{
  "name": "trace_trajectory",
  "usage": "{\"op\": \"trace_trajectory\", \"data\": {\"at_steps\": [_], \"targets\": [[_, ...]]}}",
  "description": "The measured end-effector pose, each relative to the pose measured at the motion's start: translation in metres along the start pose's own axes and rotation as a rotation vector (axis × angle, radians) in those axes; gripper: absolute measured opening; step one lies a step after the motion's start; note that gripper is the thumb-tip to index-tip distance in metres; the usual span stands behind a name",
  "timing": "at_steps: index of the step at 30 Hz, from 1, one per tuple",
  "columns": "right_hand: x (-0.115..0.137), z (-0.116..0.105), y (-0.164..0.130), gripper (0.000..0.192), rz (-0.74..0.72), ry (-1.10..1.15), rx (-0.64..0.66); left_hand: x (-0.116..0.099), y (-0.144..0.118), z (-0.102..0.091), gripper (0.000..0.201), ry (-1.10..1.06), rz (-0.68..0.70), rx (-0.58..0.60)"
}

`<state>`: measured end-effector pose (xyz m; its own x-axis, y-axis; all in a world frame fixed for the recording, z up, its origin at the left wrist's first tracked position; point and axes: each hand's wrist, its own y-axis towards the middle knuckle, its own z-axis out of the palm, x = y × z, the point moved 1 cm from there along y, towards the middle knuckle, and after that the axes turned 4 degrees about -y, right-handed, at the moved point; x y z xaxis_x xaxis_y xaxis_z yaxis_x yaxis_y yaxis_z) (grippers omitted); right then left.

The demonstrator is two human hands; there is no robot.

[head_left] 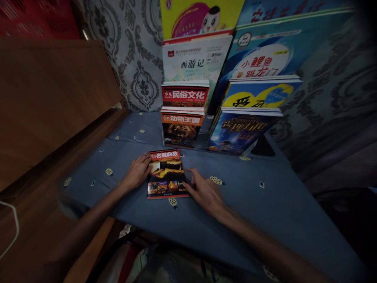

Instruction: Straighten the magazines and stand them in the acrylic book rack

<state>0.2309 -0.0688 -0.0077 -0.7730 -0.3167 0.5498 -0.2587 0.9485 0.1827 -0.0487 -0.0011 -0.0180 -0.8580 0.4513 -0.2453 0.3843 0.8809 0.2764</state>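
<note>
The flat book (166,171) has a red band with white characters above a black and golden-orange picture. The cloth-covered surface (238,200) is grey-blue, dotted with pale yellow pineapples. Behind, the wallpaper (144,84) carries dark scrollwork on lighter grey. The lion book (182,129) wears an orange band; one standing book (191,21) is yellow with a purple patch, another (235,131) deep blue with gold lettering. The wood panel (55,106) is brown.

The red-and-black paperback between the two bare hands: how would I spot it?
On the grey-blue pineapple-print cloth, look before the upright colourful books. The red-and-black paperback sits between the bare left hand and right hand, both touching it. Unlike its neighbours, it lies flat.
</note>
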Motion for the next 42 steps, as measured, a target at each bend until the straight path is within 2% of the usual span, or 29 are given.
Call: {"op": "trace_trajectory", "data": {"at_steps": [5,9,15,21,29,42], "targets": [[-0.001,0.012,-0.007,0.019,-0.310,-0.070,-0.125,-0.002,0.007,-0.003,0.033,-0.005,0.036,0.023],[-0.003,0.017,-0.010,0.016,-0.400,-0.079,-0.164,-0.005,0.015,-0.005,0.035,-0.005,0.069,0.060],[-0.004,0.015,-0.013,0.017,-0.392,-0.066,-0.154,-0.014,0.035,-0.001,0.035,0.018,0.134,0.122],[-0.011,0.017,-0.015,0.037,-0.397,-0.019,-0.102,-0.032,0.059,0.007,0.035,0.017,0.231,0.149],[-0.015,0.020,-0.014,0.038,-0.407,0.034,-0.094,-0.049,0.084,0.019,0.038,-0.016,0.306,0.208],[-0.014,0.015,-0.012,0.034,-0.395,0.057,-0.048,-0.047,0.085,0.019,0.044,-0.046,0.309,0.261]]}}
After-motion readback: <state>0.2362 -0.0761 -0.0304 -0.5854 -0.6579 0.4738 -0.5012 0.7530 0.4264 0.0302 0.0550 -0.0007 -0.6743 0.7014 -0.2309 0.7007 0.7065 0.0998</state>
